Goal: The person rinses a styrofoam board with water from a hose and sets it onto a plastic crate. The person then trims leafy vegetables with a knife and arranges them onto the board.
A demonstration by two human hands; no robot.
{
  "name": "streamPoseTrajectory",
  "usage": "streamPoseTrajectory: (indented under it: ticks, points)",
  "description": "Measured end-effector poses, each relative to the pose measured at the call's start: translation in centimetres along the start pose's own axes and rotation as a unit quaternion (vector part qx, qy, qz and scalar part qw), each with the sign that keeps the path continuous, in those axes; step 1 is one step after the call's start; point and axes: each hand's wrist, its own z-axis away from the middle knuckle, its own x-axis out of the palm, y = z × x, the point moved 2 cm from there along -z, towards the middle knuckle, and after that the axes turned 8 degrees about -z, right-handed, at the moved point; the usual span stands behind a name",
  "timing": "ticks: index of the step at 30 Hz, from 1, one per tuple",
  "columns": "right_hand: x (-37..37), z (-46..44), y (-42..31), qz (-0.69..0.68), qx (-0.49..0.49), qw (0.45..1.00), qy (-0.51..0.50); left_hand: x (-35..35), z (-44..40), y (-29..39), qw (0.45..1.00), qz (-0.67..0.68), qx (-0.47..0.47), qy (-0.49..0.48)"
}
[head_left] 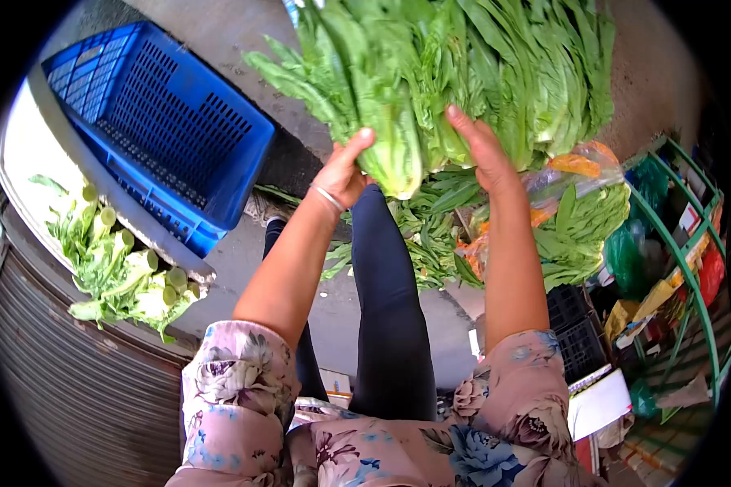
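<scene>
At the top centre, my left hand (345, 172) and my right hand (483, 150) hold a bunch of long-leaved green lettuce (386, 138) between them, its pale stem end toward me. Both thumbs lie on top of the leaves; my other fingers are mostly hidden underneath. A white band circles my left wrist. More long leafy greens (536, 73) lie side by side just beyond and to the right of my right hand.
An empty-looking blue crate (179, 122) stands at upper left. Thick-stemmed greens (138, 276) rest on a white ledge (24, 154). Loose leaves (430, 235) lie below my hands. At right are bagged greens (585, 231), a black crate (577, 333) and a green frame (682, 243) holding litter.
</scene>
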Motion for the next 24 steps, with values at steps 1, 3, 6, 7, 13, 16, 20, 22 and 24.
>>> streamPoseTrajectory:
  ticks: [1,3,6,7,13,16,20,22,24]
  points:
    - [1.4,0.8,-0.8,0.100,0.023,0.994,0.036,0.0,-0.1,0.2,0.999,-0.040,0.004,0.031]
    - [3.4,2.2,-1.1,0.209,0.039,0.975,0.063,-0.2,0.6,-0.1,0.997,-0.047,-0.018,0.064]
    - [4.0,3.3,0.8,0.071,0.007,0.994,0.084,-0.2,2.3,0.1,0.997,-0.037,-0.006,0.063]
    - [4.7,4.3,0.2,0.080,-0.001,0.994,0.078,0.1,3.4,0.7,0.997,-0.044,-0.008,0.059]
    - [9.1,14.4,-2.4,0.091,-0.083,0.978,0.166,2.4,12.9,2.6,0.999,0.023,0.035,-0.022]
    - [11.8,21.5,-4.2,0.081,-0.136,0.977,0.145,3.6,18.3,2.6,0.994,0.044,0.085,-0.051]
    - [15.8,29.0,-7.3,0.135,-0.220,0.958,0.128,4.9,27.0,7.3,0.976,0.078,0.165,-0.120]
    - [19.9,31.8,-9.9,0.158,-0.286,0.940,0.099,4.6,31.2,10.4,0.964,0.083,0.218,-0.128]
    - [24.7,33.5,-12.9,0.216,-0.340,0.914,0.049,3.7,35.2,14.2,0.944,0.069,0.300,-0.116]
